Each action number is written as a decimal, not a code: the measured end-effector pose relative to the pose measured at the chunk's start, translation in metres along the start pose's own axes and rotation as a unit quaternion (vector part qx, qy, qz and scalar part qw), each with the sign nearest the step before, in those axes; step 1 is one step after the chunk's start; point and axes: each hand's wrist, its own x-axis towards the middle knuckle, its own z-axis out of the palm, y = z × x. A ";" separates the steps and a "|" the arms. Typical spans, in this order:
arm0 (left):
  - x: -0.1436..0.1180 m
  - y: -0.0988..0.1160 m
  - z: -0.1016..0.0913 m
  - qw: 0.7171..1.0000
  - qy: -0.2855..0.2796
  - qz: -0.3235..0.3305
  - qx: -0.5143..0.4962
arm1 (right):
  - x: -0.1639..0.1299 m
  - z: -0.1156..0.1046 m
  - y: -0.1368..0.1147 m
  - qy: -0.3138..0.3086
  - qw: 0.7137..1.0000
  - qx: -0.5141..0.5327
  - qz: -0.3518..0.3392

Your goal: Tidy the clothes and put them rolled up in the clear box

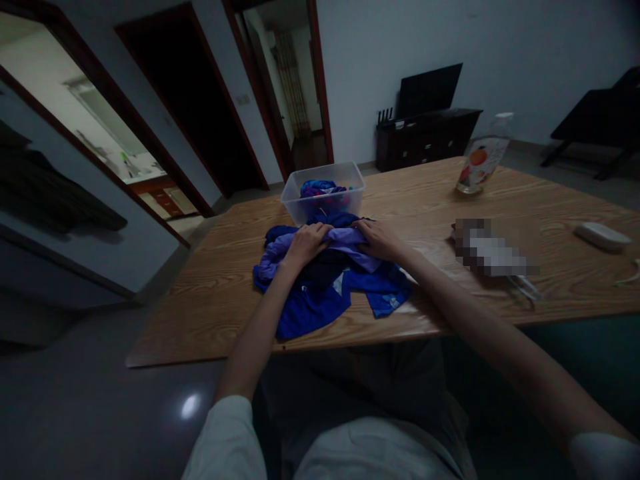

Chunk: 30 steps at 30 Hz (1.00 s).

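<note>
A pile of blue and purple clothes lies on the wooden table before me. My left hand [309, 244] is closed on the purple garment [345, 237] at the top of the pile. Also closed on that garment, a little to the right, is my right hand [379, 240]; both sets of fingertips are partly hidden in the folds. Beneath it a bright blue garment [315, 310] spreads toward the table's near edge. Just behind the pile stands a clear plastic bin [295, 193] with more crumpled blue and purple cloth [323, 190] inside.
On the wooden table [200, 313], a drink bottle [483, 160] stands at the back right. A blurred-out item with a strap [493, 250] and a white case [603, 235] lie to the right. A television [430, 90] sits on a dark cabinet beyond.
</note>
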 end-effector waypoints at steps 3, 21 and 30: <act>0.001 0.004 -0.002 1.000 0.000 0.000 0.013 | 0.001 -0.002 -0.004 -0.002 1.000 0.002 -0.020; -0.002 0.027 -0.018 0.995 0.002 0.013 -0.100 | 0.001 -0.015 -0.020 -0.022 0.999 -0.039 -0.001; 0.002 0.027 -0.008 0.998 -0.026 -0.032 -0.050 | 0.002 -0.016 -0.027 0.004 0.997 0.056 -0.048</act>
